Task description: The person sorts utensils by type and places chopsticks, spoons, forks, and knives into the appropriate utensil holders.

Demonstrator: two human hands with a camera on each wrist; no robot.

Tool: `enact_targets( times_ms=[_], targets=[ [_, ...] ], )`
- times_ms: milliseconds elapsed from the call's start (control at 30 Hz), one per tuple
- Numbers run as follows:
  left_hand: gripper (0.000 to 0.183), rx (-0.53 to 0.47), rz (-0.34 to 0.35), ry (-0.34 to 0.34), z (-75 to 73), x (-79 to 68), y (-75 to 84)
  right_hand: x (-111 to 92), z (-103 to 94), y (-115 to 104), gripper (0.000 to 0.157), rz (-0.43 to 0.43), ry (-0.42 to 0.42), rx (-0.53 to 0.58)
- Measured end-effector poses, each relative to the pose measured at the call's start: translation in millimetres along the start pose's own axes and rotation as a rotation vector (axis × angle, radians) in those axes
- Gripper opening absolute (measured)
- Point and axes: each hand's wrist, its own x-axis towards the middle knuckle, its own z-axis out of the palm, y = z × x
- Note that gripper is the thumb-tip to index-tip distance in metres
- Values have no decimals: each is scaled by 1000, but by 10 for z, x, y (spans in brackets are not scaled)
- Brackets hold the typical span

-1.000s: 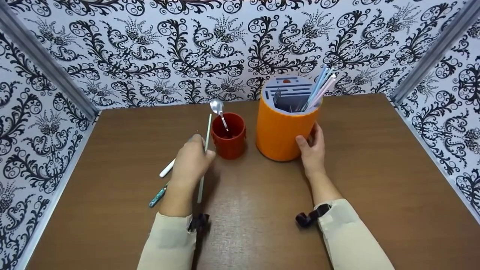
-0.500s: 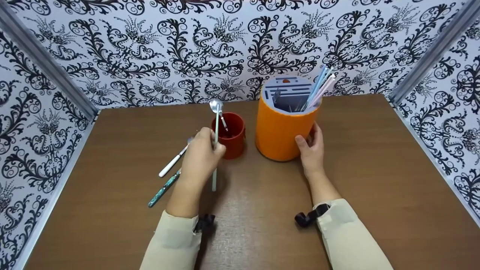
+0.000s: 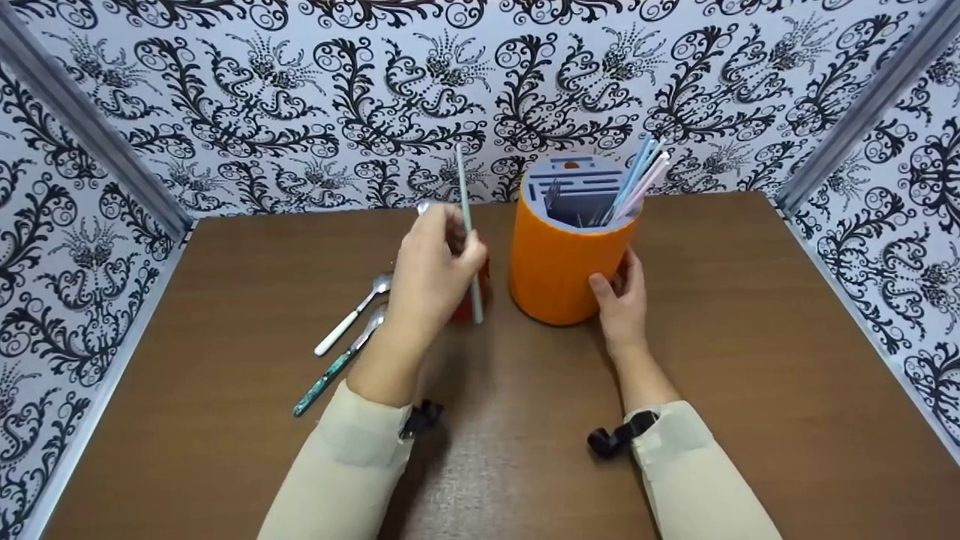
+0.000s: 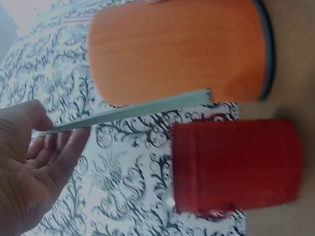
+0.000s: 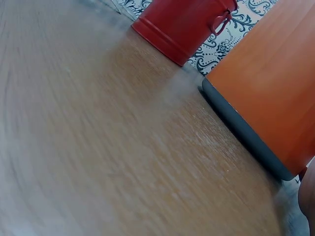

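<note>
My left hand [image 3: 429,262] pinches a pale green chopstick [image 3: 463,180] between thumb and fingers, holding it upright and slightly tilted. In the left wrist view its square end points toward the gap between a red cup [image 4: 236,167] and an orange utensil holder [image 4: 182,49]. From the head view the left hand covers most of the cup and the spoon [image 3: 423,206] in it. My right hand [image 3: 626,311] grips the lower right side of the holder, thumb in front. Blue and pink chopsticks [image 3: 641,180] lean out of the holder's slotted grey top, beside several forks [image 3: 553,193].
Two spoons lie on the brown table [image 3: 525,450] left of the cup: a white-handled one [image 3: 341,330] and a green-handled one [image 3: 326,381]. Patterned panels [image 3: 300,97] stand behind the table and at both sides.
My left hand has lifted and moved right and away from me with the chopstick, from beside the cup to over it. The spoons beneath are uncovered. The right hand stays on the holder.
</note>
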Motion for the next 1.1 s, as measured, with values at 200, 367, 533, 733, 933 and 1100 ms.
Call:
enact_targets(
  times_ms=[200, 367, 533, 733, 933, 1100],
  targets=[
    [11, -170, 150, 102, 35, 164, 322, -19, -19, -8, 109, -4, 0, 13],
    [9, -271, 231, 179, 70, 264, 596, -54, -18, -8, 103, 8, 2, 24],
    [10, -374, 277, 239, 115, 349, 768, -81, -2, 18, 94, 18, -12, 20],
    [10, -394, 313, 206, 215, 470, 929, -69, 5, -9, 90, 20, -24, -10],
    [10, -302, 291, 127, 398, 573, 997, -38, 7, -18, 86, 7, -19, -19],
    [10, -265, 287, 68, 572, 625, 993, -19, -2, -4, 89, -13, -18, -19]
  ],
)
